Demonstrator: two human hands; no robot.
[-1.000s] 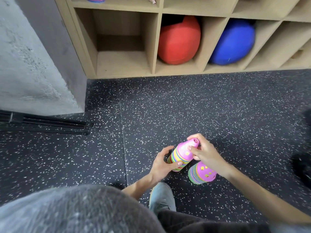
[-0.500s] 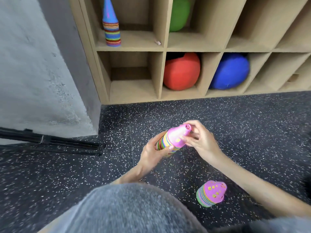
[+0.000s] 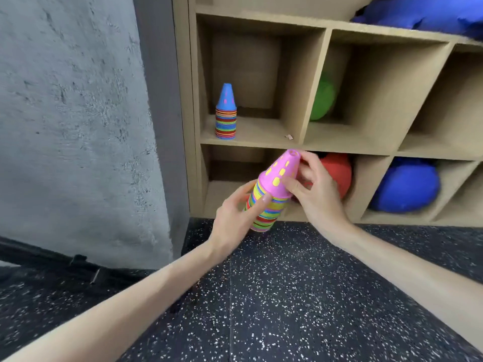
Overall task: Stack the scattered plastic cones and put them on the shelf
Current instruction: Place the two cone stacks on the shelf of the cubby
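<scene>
pink-topped cone stack [image 3: 271, 194], tip up-right

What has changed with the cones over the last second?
The pink-topped stack has been lifted from near the floor toward the shelf; a second pink stack left on the floor has gone out of view. Left hand and right hand still grip it. The blue-topped stack hasn't moved.

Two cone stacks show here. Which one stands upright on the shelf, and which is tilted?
The blue-topped stack stands upright in the upper-left cubby. The pink-topped stack is tilted, held off the floor between the left hand and right hand.
</scene>
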